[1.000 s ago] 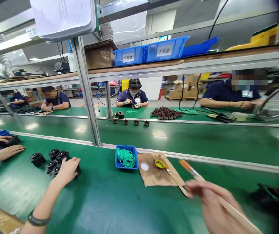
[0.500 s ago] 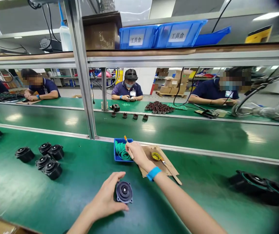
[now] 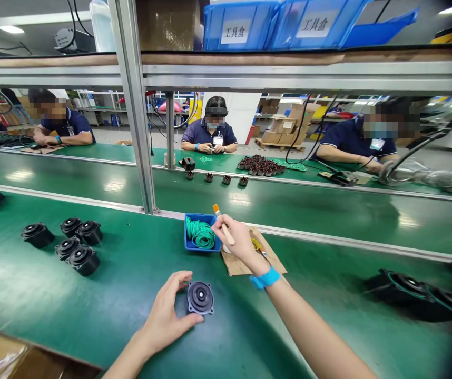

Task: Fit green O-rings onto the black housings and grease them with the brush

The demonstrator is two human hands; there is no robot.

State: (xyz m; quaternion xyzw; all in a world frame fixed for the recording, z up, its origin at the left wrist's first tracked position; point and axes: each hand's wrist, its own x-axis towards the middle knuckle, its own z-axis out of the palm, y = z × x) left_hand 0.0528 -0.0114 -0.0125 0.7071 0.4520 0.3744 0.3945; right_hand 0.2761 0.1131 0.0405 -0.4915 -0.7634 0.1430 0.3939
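Note:
A round black motor housing with a stepped top and small corner lugs lies on the green bench. My left hand curves around its left side, thumb and fingers apart; whether the fingertips touch it I cannot tell. In my right hand is a small brush with a pale handle, its orange-tipped bristles pointing up. Beside that hand stands a blue bin of green rubber rings. Partly behind my right wrist, a cardboard sheet bears a yellow roundish item and a second brush.
Several black housings stand at left; more, with green rings, are at right. A metal post rises from the bench's back rail. Beyond, small dark parts line a green surface, and co-workers sit opposite.
My right hand has lifted the brush up and right, away from the green rings. My left hand stays around the housing. The view has tilted slightly down.

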